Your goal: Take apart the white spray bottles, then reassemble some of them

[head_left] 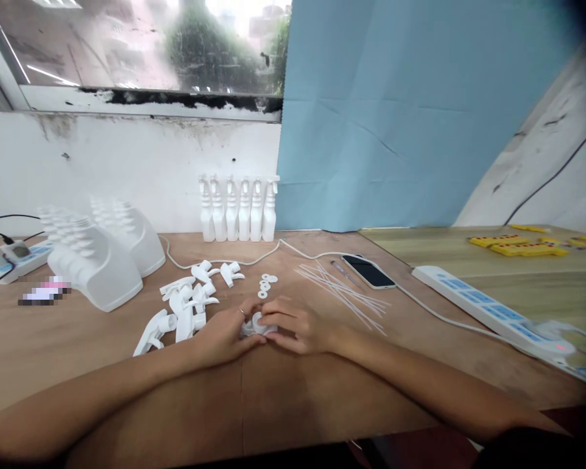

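Observation:
Both hands meet low over the middle of the table around a white trigger spray head [256,323], its round collar facing up and much of it covered by fingers. My left hand [224,333], a ring on one finger, grips it from the left. From the right, my right hand [303,326] has its fingers closed at the collar. Just beyond the fingertips lie several small white ring washers [264,286]. To the left is a loose pile of white trigger spray heads [188,303]. Thin white dip tubes [344,293] lie crossed to the right.
Several white spray bottles [239,212] stand against the wall. White bottles [100,270] lie stacked at left. A phone [368,271], a pen [340,268], a white cable [234,262] and a power strip [488,312] lie at right. Yellow pieces [522,246] are farther off.

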The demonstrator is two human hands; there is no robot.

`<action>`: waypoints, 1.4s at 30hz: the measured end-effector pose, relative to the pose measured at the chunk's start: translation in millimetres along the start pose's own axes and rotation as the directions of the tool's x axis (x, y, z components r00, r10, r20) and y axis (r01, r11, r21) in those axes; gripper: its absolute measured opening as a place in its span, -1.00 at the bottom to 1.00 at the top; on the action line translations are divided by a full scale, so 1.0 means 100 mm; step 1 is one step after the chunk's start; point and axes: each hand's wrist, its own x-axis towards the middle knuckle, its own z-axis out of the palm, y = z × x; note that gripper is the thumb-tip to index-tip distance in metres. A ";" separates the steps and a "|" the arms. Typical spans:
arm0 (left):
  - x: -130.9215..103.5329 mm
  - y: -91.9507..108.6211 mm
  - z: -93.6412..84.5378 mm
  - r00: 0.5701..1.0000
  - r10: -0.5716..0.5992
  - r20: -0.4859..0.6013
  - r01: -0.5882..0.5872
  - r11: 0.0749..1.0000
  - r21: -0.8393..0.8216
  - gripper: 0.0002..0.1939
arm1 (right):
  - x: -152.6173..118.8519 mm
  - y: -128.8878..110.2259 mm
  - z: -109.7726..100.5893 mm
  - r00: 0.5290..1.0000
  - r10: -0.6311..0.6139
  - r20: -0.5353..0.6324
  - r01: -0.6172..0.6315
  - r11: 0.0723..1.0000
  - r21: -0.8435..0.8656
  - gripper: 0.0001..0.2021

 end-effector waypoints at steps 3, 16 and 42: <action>-0.03 -0.02 0.03 0.999 -0.016 -0.046 0.013 0.998 -0.062 -0.51 | -0.05 0.02 0.02 0.999 0.039 -0.010 -0.038 0.999 0.022 -0.68; -0.05 -0.07 0.06 0.996 0.075 -0.054 -0.072 0.996 0.052 -0.70 | -0.13 0.09 0.17 0.980 0.188 0.067 -0.195 0.973 0.125 -0.77; -0.06 -0.07 0.09 0.992 0.097 -0.085 -0.077 0.975 0.209 -0.81 | -0.11 0.03 0.14 0.987 0.139 0.086 -0.142 0.990 0.026 -0.86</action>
